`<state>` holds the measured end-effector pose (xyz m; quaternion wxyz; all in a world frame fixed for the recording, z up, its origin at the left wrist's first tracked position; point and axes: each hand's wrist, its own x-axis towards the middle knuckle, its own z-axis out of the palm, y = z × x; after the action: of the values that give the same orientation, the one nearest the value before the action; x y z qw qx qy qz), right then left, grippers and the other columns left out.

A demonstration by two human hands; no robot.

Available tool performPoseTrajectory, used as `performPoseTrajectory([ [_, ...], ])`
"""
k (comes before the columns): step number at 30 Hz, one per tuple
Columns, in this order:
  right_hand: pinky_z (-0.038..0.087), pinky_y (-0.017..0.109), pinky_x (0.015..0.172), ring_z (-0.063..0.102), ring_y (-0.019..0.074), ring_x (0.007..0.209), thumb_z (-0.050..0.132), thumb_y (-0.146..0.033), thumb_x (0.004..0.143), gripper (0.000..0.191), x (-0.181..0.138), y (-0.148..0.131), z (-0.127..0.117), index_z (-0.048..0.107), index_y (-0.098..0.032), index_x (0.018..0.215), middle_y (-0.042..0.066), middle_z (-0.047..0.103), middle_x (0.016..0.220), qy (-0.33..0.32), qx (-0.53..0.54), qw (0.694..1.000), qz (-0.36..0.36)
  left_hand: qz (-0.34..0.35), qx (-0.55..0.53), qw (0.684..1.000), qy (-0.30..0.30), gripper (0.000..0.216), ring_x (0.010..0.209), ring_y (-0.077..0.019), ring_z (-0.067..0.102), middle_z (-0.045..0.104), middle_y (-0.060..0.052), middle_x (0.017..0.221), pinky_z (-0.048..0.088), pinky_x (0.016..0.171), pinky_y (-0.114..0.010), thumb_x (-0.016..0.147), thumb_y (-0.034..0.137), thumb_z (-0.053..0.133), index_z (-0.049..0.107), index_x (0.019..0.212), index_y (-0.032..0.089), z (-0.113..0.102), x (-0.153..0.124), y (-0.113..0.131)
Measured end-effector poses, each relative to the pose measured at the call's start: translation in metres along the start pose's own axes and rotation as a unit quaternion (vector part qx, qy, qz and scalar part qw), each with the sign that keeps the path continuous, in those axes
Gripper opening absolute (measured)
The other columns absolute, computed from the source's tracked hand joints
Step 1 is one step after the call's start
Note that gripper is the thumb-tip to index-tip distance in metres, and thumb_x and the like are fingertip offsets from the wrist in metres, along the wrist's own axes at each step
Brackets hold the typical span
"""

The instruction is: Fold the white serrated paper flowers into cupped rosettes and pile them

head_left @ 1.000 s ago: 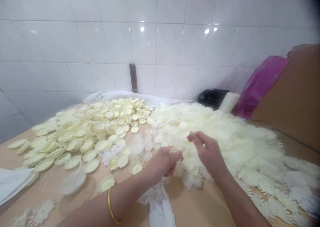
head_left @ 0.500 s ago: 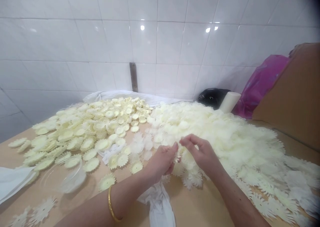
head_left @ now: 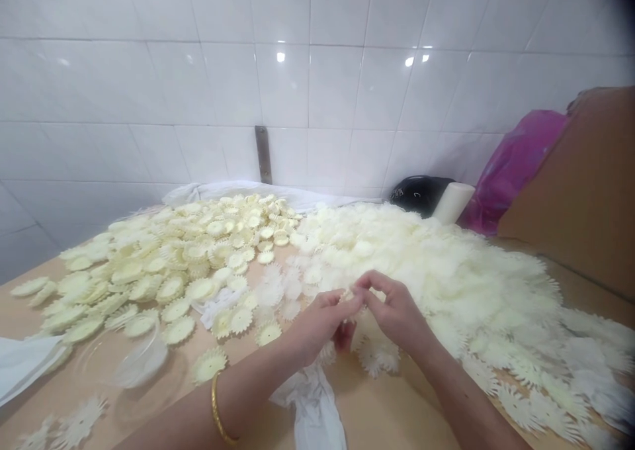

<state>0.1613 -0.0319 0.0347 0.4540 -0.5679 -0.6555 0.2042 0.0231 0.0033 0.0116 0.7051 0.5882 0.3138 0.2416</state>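
Observation:
My left hand (head_left: 317, 324) and my right hand (head_left: 394, 311) meet fingertip to fingertip over the tan table (head_left: 397, 417), at the near edge of a big heap of pale cream flower-shaped pieces (head_left: 446, 265). Both hands are pinched together on a small cream flower piece (head_left: 353, 298), mostly hidden by the fingers. A gold bangle (head_left: 218, 410) circles my left wrist. To the left lies a spread of yellower round toothed discs (head_left: 188, 258).
A clear plastic dish (head_left: 133, 357) sits near the table's left front. White cloth (head_left: 312, 410) lies under my left forearm and another (head_left: 24, 364) at the far left. At the back right stand a black bag (head_left: 419, 192), a white roll (head_left: 451, 202), a pink bag (head_left: 510, 165) and a brown cardboard box (head_left: 585, 192). White tiled wall behind.
My right hand has moved left from over the pile to join my left hand; the two now pinch the same small piece.

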Motion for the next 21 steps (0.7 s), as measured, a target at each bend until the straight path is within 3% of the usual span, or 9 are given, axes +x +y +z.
performPoseTrajectory([
  [5,0.041,0.028,0.063,0.052,0.0165,0.066,0.047,-0.024,0.077,0.016,0.000,0.004,0.003,0.054,-0.019,0.063,0.001,0.057,0.064,0.048,-0.034,0.998,-0.030,0.033,0.021,0.999,0.033,0.041,0.061,-0.0119,0.052,0.051,-0.003,0.068,0.039,0.048,-0.022,0.069,0.054,0.053,0.054,0.069,0.013,-0.001,0.002,0.001],
  [9,0.039,0.027,0.060,0.051,0.0152,0.062,0.045,-0.025,0.079,0.019,0.001,0.010,0.005,0.051,-0.019,0.062,0.001,0.055,0.062,0.118,-0.082,0.989,-0.043,0.006,0.036,0.999,0.009,0.050,0.053,-0.0129,0.055,0.055,-0.006,0.061,0.040,0.049,-0.024,0.074,0.057,0.043,0.055,0.063,0.010,0.000,0.003,0.000],
  [13,0.037,0.026,0.058,0.048,0.0146,0.059,0.044,-0.029,0.081,0.022,0.007,0.023,-0.004,0.049,-0.019,0.062,0.000,0.053,0.061,0.201,-0.108,0.974,-0.005,-0.011,0.021,1.000,0.012,0.045,0.047,-0.0121,0.054,0.058,-0.007,0.060,0.037,0.043,-0.022,0.076,0.054,0.041,0.053,0.068,0.011,0.001,0.001,0.001],
  [17,0.038,0.027,0.061,0.050,0.0161,0.062,0.042,-0.033,0.081,0.024,0.012,0.036,-0.013,0.055,-0.018,0.068,0.002,0.056,0.064,0.181,-0.113,0.976,0.033,-0.018,-0.024,0.999,0.027,0.032,0.044,-0.0114,0.054,0.059,-0.003,0.060,0.034,0.040,-0.020,0.077,0.046,0.045,0.048,0.087,0.015,0.000,0.001,0.004],
  [21,0.039,0.028,0.065,0.052,0.0178,0.070,0.042,-0.032,0.081,0.022,0.013,0.039,-0.015,0.058,-0.017,0.077,0.004,0.060,0.074,0.200,-0.113,0.973,0.032,-0.023,-0.088,0.996,0.027,0.026,0.048,-0.0122,0.056,0.061,-0.004,0.065,0.037,0.043,-0.021,0.076,0.036,0.051,0.042,0.090,0.017,-0.001,0.001,0.007],
])
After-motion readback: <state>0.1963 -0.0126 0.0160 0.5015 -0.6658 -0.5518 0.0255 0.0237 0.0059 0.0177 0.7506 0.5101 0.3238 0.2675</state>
